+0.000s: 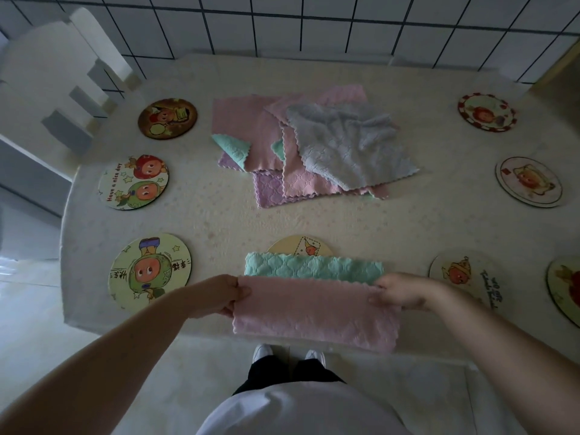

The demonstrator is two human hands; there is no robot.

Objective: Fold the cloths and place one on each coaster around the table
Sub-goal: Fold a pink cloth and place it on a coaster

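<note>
A pink and teal cloth [315,312] lies at the table's near edge, its pink side folded toward me and a teal strip showing behind. My left hand [224,295] pinches its left end and my right hand [400,291] pinches its right end. The cloth partly covers a round coaster [299,244]. A pile of unfolded cloths [314,142], pink, grey, purple and teal, sits mid-table. Bare cartoon coasters ring the table: three on the left [150,271] [134,182] [168,118], several on the right [464,276] [528,182] [486,112].
The table [219,221] wears a pale patterned cover. A white chair [59,86] stands at the far left by a tiled wall. Another coaster [566,290] is cut off at the right edge. My feet show under the near edge.
</note>
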